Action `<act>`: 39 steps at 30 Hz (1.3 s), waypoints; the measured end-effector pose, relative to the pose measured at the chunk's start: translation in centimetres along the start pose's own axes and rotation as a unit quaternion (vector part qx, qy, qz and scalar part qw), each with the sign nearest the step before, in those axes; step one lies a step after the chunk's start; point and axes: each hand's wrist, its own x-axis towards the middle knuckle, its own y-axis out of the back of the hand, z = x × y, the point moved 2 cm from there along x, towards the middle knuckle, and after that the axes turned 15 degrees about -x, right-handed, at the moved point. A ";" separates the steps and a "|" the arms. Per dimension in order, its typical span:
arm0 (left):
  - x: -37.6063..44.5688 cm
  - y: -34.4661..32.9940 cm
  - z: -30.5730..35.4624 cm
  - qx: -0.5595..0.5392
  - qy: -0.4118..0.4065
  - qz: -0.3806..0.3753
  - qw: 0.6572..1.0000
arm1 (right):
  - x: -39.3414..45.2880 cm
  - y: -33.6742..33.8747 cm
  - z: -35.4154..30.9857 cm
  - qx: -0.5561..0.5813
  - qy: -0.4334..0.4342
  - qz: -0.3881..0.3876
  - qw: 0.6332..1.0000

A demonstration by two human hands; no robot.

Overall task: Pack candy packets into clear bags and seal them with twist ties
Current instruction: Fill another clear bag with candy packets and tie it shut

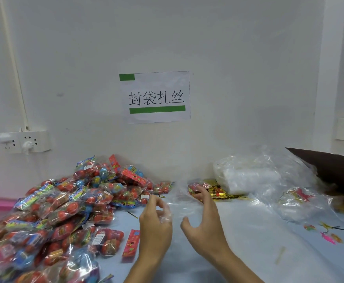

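- Two bare hands are reaching out low in the middle of the frame, over a pale blue worktop (248,252).
- The left hand (155,223) is pinching the edge of a clear bag (184,203) with its curled fingers, and the thin plastic is lying over the fingertips.
- The right hand (204,219) is hovering just right of it with its fingers spread apart and bent a little; whether it is touching the clear bag is hard to tell.
- The clear bag is stretching up between the two hands, toward the middle of the frame.
- A big heap of candy packets (65,205), mostly red and blue, is filling the lower left of the frame.
- One red card (131,243) is lying flat on the worktop, just left of the left wrist.
- A bunch of gold twist ties (218,192) is lying right behind the right hand.
- A pile of crinkly clear plastic (259,174) is sitting at the right of the frame, against the wall.
- A paper sign (156,97) with green bars is sticking on the white wall, in the middle of the frame.
- A white power strip (22,141) is sitting on the wall at the left.
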 end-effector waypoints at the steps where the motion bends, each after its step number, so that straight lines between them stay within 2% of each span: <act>1: -0.3 -0.3 0.1 -0.008 -0.003 -0.031 0.999 | -0.1 -0.1 0.1 -0.015 -0.013 -0.024 1.000; 4: -0.9 -1.1 0.1 -0.002 0.001 -0.126 0.992 | 0.1 -0.4 0.8 -0.034 -0.045 -0.052 0.997; 7: -1.1 -1.3 0.1 0.025 0.004 -0.149 0.988 | 0.2 -0.4 1.0 -0.049 -0.043 -0.061 0.996; 10: -0.6 -0.5 -0.3 0.082 0.011 -0.090 0.992 | 0.5 -0.3 1.1 -0.054 -0.065 -0.035 0.996; 14: 0.3 1.2 -1.1 0.137 0.048 0.032 0.989 | 1.1 0.9 2.2 -0.025 -0.146 0.056 0.987; 18: -0.1 0.5 -1.3 0.146 0.028 -0.016 0.989 | 1.0 0.9 2.2 -0.070 -0.135 0.071 0.986; 23: -0.4 0.1 -1.5 0.131 0.016 -0.058 0.990 | 0.8 0.6 1.8 -0.056 -0.093 0.026 0.994; 28: -0.4 0.6 -1.5 0.248 0.053 -0.055 0.966 | 0.4 0.0 1.0 -0.066 -0.064 -0.019 0.996; 31: -0.6 0.5 -1.0 0.329 0.034 -0.068 0.941 | 0.3 -0.2 0.8 -0.089 -0.060 -0.050 0.993; 33: -0.6 0.5 -0.9 0.352 0.015 -0.062 0.934 | 0.2 -0.1 0.8 -0.133 -0.072 -0.048 0.987; 37: -0.1 1.2 -0.7 0.304 0.011 0.034 0.952 | 0.4 0.9 1.1 -0.165 -0.149 0.019 0.975; 39: 0.0 1.2 -0.9 0.285 0.019 0.028 0.958 | 0.3 1.0 1.1 -0.171 -0.155 0.018 0.973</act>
